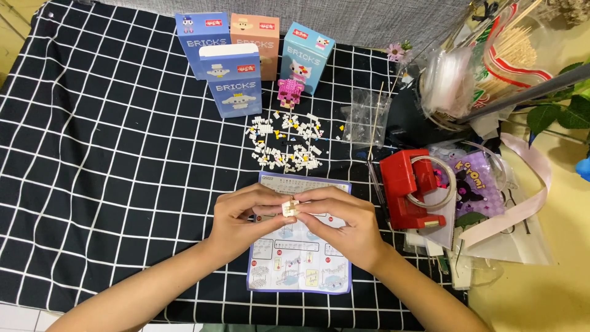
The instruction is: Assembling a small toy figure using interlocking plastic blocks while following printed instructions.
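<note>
My left hand (246,216) and my right hand (341,222) meet over a printed instruction sheet (299,265) on the black checked cloth (110,160). Both pinch a small white brick assembly (289,208) between their fingertips, just above the sheet's upper half. Beyond the sheet lies a scattered pile of tiny white, yellow and black bricks (286,142). A finished pink brick figure (289,92) stands behind the pile.
Several upright toy boxes stand at the back: a blue one (235,81) in front, another blue, a tan and a light-blue one. A clear plastic bag (367,117) and thin sticks lie right of the pile. A red device (409,187), plastic bags and plant leaves crowd the right side.
</note>
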